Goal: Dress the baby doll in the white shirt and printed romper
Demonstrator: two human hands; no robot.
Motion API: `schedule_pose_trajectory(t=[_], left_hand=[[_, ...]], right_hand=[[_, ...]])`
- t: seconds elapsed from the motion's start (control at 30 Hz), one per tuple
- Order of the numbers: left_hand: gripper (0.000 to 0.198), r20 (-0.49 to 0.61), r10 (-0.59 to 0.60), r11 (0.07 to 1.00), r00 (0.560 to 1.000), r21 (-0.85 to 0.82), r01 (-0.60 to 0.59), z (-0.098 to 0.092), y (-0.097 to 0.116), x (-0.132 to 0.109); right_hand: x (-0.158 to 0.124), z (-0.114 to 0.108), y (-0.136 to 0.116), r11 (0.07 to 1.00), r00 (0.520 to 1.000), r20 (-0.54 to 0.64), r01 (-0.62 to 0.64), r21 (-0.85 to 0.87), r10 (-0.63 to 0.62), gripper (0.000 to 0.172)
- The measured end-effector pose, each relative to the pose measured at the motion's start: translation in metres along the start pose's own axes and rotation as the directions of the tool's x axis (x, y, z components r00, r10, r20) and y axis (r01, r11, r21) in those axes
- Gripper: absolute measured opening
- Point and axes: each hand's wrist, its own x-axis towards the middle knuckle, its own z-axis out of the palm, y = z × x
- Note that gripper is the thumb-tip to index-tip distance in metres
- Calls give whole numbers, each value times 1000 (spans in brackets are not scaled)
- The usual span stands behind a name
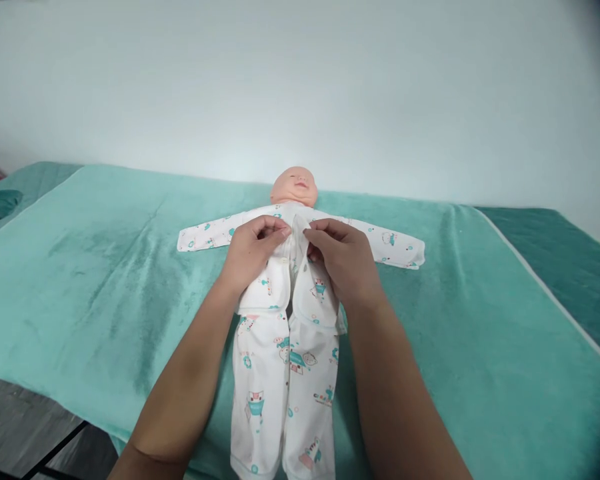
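A baby doll, its head (295,187) toward the wall, lies on its back in a white printed jacket (267,288) and matching trousers (260,393). The jacket's two front edges hang apart below the chest, with small snaps along them. My left hand (255,250) pinches the front edge on the left side near the chest. Opposite it, my right hand (343,257) pinches the other front edge between thumb and fingers. Both sleeves stretch out sideways, and no doll hands show at the cuffs.
A green plush blanket (130,280) covers the table, with a darker green cover (555,260) at the right end. Behind it rises a pale wall (300,87). Grey floor (20,413) and a dark metal leg show at the lower left.
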Motion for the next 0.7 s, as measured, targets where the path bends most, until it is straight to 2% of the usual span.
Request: schedule_pose_trajectory(t=[0.1, 0.27, 0.5, 0.7], left_hand=[[16, 8, -9, 1000, 1000, -23, 9, 1, 1, 0], [19, 24, -9, 999, 1000, -47, 11, 1, -3, 1], [16, 26, 21, 1000, 999, 0, -21, 2, -2, 1], [14, 40, 39, 999, 998, 27, -40, 2, -3, 1]], right_hand=[[0, 0, 4, 998, 999, 20, 28, 59, -29, 15], [-3, 1, 3, 999, 1000, 12, 19, 37, -19, 19], [-2, -5, 5, 1000, 997, 82, 6, 15, -7, 28], [-5, -4, 3, 1000, 994, 111, 12, -28, -9, 29]])
